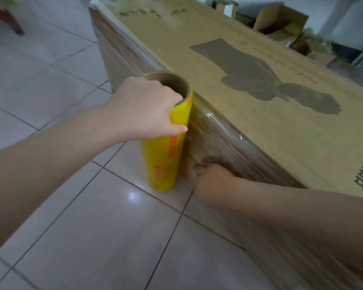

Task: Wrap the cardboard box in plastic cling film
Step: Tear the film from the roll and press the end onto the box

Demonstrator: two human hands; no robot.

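Observation:
A long cardboard box (228, 59) lies on the tiled floor, with a dark printed figure on its top. Clear cling film (224, 143) covers its near side in shiny, wrinkled layers. A yellow roll of film (166, 155) stands upright against that side, its brown cardboard core open at the top. My left hand (147, 107) grips the top of the roll, fingers hooked into the core. My right hand (212, 183) is low by the roll's foot, closed against the filmed side of the box. I cannot tell whether it pinches the film.
Pale glossy floor tiles (92, 227) spread to the left and front. Open cardboard boxes (281, 17) and packing clutter lie beyond the box at the back right. A dark wooden furniture leg (11, 21) shows at the far left.

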